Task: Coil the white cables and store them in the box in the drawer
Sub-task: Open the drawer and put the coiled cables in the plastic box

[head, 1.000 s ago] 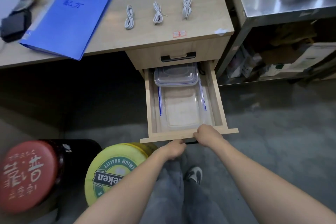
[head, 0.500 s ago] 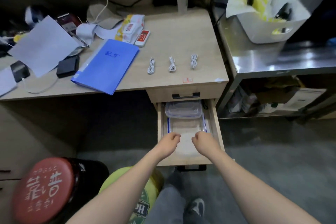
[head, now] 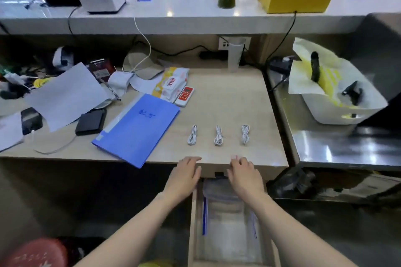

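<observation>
Three coiled white cables lie in a row on the wooden desk: a left cable (head: pixel 192 135), a middle cable (head: pixel 218 135) and a right cable (head: pixel 245 134). Below the desk edge the drawer (head: pixel 192 221) stands open. Inside it sits a clear plastic box (head: pixel 227 230) with blue clips, its lid resting at the back. My left hand (head: pixel 186 174) and my right hand (head: pixel 244 173) hover empty, fingers spread, at the desk's front edge, just short of the cables.
A blue folder (head: pixel 138 128) lies left of the cables, with a red calculator (head: pixel 184 96), papers and black devices behind it. A steel counter with a white basket (head: pixel 338 110) stands to the right. A red stool (head: pixel 36 253) is at the lower left.
Both hands let go of the drawer front and rose over the open drawer up to the desk edge. The view tilted up, showing the whole desk.
</observation>
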Tool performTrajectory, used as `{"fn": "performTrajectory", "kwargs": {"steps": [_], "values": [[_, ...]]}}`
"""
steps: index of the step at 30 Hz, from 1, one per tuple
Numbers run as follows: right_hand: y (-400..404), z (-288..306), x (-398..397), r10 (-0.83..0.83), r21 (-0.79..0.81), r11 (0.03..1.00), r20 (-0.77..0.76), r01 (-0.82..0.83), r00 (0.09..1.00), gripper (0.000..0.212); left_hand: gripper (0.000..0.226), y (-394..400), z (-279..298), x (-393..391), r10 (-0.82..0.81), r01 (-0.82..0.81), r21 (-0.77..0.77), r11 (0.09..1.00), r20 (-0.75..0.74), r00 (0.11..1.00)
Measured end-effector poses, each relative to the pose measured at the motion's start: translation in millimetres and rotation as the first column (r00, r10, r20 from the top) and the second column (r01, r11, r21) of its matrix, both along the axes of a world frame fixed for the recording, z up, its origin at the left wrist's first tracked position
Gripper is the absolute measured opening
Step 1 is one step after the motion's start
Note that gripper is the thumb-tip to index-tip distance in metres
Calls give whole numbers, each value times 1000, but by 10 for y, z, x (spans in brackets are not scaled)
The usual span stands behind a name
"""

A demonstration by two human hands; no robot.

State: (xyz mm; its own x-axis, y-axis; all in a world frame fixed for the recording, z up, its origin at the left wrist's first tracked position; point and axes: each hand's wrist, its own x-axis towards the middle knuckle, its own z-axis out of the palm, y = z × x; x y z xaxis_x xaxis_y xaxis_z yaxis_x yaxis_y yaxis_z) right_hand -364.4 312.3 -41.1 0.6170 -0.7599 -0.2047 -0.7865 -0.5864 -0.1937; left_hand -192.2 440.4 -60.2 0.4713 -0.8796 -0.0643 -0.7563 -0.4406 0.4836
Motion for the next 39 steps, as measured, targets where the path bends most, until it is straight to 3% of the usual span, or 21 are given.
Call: {"fn": "performTrajectory", "kwargs": {"steps": [6, 10, 18, 23, 31, 39], "values": [[-444, 18, 347, -11, 21, 1000, -13, 11, 1000, 30, 42, -600, 5, 555, 113, -119, 61, 991, 94, 989], [-605, -38, 482, -29, 47, 998, -44, 31, 999, 29, 46, -1038, -19, 791, 240, -236, 146, 961, -15, 971], [-866, -121, 528, -66, 49, 996, -59, 69, 996, 29, 45, -1544, -211, 920, 309, -289, 322, 902, -12, 951], [-1001, -110, 575, -92, 42, 995, -21, 93, 996, 28, 35, -1653, -249, 915, 343, -297, 327, 897, -92, 935], [-1125, -69, 554, -100, 23, 995, 6, 99, 995, 27, 23, -1938, -228, 730, 397, -311, 264, 913, -395, 828], [-1269, -90, 406, -143, -15, 990, -7, 143, 990, 28, 39, -2116, -200, 439, 440, -353, 267, 897, -455, 774]]}}
